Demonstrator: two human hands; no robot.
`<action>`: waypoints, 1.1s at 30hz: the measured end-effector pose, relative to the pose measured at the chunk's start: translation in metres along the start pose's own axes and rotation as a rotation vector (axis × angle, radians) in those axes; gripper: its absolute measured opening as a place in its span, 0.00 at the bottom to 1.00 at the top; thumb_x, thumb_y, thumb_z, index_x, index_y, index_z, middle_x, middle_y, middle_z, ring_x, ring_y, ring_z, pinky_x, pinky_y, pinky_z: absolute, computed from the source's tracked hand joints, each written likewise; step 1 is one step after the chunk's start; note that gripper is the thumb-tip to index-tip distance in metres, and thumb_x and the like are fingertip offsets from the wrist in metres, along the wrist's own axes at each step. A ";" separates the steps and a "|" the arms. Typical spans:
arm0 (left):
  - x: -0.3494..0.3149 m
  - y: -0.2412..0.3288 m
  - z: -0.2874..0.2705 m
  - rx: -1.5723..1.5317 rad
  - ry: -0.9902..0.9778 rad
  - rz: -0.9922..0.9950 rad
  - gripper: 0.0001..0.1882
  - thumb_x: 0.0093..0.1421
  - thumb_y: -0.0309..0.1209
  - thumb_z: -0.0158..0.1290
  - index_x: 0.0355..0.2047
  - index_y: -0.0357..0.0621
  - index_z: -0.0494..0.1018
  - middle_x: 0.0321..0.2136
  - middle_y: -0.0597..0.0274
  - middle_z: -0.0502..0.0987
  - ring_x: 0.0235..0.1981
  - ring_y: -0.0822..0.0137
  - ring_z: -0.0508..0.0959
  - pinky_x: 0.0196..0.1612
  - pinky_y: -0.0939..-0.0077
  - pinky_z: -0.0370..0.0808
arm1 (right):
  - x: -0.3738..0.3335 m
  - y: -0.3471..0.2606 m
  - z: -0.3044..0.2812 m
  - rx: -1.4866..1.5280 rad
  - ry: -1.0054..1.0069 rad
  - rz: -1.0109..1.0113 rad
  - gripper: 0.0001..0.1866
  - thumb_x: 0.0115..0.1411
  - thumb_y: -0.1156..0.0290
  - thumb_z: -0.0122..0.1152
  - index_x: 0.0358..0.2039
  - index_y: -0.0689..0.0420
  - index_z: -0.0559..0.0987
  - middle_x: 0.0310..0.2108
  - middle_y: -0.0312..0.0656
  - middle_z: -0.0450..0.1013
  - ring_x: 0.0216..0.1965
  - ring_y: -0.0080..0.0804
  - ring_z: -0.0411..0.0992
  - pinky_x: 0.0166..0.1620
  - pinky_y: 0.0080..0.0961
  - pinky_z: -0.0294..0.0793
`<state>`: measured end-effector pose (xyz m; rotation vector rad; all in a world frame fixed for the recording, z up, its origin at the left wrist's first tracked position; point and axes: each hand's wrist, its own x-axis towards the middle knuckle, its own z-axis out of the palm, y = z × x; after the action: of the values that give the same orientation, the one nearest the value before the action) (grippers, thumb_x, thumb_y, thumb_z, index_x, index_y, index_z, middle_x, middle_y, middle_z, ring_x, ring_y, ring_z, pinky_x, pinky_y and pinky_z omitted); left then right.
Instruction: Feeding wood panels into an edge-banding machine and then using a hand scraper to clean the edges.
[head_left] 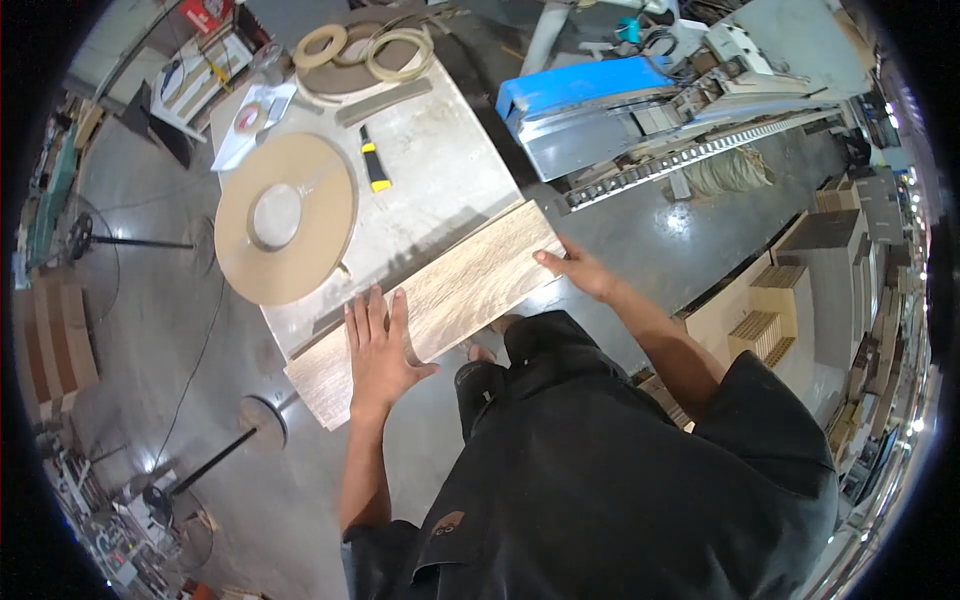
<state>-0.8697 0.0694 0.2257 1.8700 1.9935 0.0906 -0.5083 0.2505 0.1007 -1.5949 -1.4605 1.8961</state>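
A long wood-grain board (pixel 470 285) lies slantwise along the table's near edge, partly overhanging it. My left hand (pixel 378 360) rests flat on the board's left part, its fingers spread and thumb out to the side. At the far right end, my right hand (pixel 580 272) grips the board's edge, thumb on top and fingers mostly hidden underneath. Beyond the board, a large tan coil of edge-banding strip (pixel 325 245) lies on the white table (pixel 455 160). A yellow and black utility knife (pixel 374 162) is beside that coil, apart from both hands.
Smaller strip coils (pixel 400 55), a tape roll (pixel 250 118) and a grey strip (pixel 384 102) occupy the table's far side. A machine with a blue cover (pixel 590 95) stands at the far right. Stacked panels (pixel 825 260) are to the right; a round-based stand (pixel 263 422) is at left.
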 end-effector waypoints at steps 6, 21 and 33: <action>0.003 0.002 0.014 -0.105 0.108 0.123 0.70 0.28 0.41 0.79 0.75 0.47 0.59 0.70 0.38 0.59 0.71 0.35 0.57 0.76 0.38 0.47 | -0.045 -0.033 -0.014 -0.011 -0.024 -0.333 0.42 0.68 0.59 0.71 0.75 0.60 0.62 0.67 0.47 0.69 0.70 0.37 0.63 0.71 0.33 0.62; 0.311 0.261 0.002 -0.059 0.163 0.328 0.67 0.33 0.43 0.77 0.75 0.48 0.58 0.65 0.39 0.61 0.68 0.32 0.58 0.72 0.40 0.54 | 0.065 -0.044 -0.313 1.009 0.182 0.009 0.33 0.67 0.48 0.68 0.66 0.51 0.71 0.56 0.37 0.75 0.55 0.30 0.74 0.62 0.33 0.73; 0.456 0.344 0.142 -0.021 0.015 0.193 0.66 0.39 0.49 0.78 0.77 0.53 0.56 0.71 0.37 0.58 0.71 0.34 0.56 0.73 0.38 0.53 | 0.153 -0.022 -0.412 1.228 0.301 0.099 0.37 0.68 0.46 0.54 0.71 0.53 0.64 0.71 0.42 0.62 0.72 0.38 0.57 0.76 0.38 0.46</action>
<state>-0.5077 0.5144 0.0926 2.0490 1.8093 0.1793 -0.2209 0.5828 0.0750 -1.1851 0.0335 1.8289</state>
